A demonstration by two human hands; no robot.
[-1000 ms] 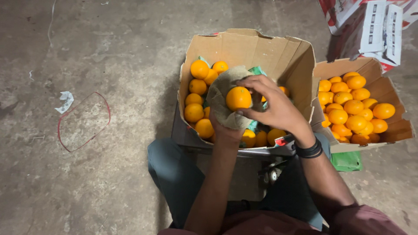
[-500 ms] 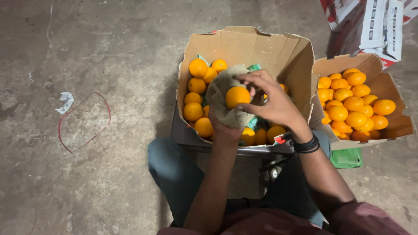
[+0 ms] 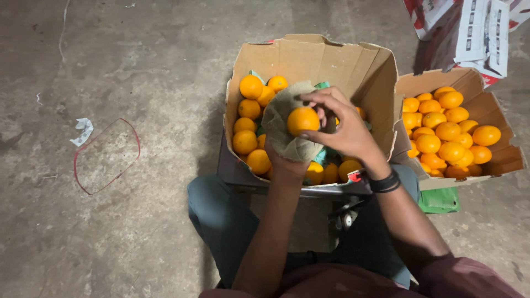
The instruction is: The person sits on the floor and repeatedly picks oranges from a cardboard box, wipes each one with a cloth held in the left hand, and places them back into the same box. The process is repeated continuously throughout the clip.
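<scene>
We've got the orange point(image 3: 303, 121) cupped in a brownish cloth point(image 3: 286, 138) over the left hand point(image 3: 288, 157), which grips cloth + fruit from below; right hand point(image 3: 343, 129) clasps the orange's top & side w/ fingertips. All this is held above the near edge of the open cardboard box point(image 3: 309, 58) of oranges. Best bet, we think: turn the fruit slowly so the cloth rubs all sides, keep it over the box. Vs a sec ago: almost no change; the right fingers curl a bit differently.
</scene>
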